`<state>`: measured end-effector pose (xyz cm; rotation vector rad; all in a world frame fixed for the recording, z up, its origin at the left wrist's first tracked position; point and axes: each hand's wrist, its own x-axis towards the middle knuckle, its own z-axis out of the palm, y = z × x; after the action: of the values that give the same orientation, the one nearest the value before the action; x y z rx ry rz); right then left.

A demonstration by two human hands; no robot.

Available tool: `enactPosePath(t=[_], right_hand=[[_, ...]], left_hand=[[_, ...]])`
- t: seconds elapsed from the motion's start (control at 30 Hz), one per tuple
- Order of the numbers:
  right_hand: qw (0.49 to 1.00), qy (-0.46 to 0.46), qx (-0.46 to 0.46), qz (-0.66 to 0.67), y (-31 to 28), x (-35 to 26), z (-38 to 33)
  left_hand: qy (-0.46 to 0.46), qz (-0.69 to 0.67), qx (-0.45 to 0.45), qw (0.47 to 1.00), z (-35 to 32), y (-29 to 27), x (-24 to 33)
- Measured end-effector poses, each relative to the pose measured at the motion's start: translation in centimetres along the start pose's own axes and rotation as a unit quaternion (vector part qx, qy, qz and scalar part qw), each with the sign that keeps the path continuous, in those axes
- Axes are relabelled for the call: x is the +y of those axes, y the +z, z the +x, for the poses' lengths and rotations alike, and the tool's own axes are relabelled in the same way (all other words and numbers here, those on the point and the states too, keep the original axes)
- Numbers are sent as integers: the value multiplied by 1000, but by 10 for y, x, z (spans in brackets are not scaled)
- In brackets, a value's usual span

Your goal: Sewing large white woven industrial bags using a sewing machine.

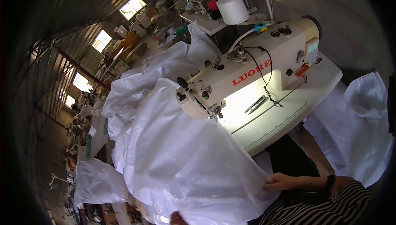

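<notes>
We look down at a cream sewing machine on a pale table, tilted in the fisheye view. A large sheet of thin white fabric spills from under the needle across the table's left side and down toward our lap. Our right hand pinches the fabric's near edge, fingers closed on it. Only the fingertips of our left hand show at the bottom edge, touching the fabric from below; we cannot tell whether they grip. The fabric looks light, limp and somewhat slick, likely to slide and bunch, so the edges seem the best hold. Small snips lie on the table beside the needle.
</notes>
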<state>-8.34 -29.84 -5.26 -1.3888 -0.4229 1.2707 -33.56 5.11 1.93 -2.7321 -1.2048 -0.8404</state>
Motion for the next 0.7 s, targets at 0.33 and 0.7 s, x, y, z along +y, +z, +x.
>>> enactPosePath(t=[0.33,0.7], right_hand=[[996,-44,63,37,-5,-20,-21],[964,-138,127,-190,1,-75,-18]], left_hand=[[60,-335,14,940,10,-35,118],[239,-283,-347,862,-85,21,238]])
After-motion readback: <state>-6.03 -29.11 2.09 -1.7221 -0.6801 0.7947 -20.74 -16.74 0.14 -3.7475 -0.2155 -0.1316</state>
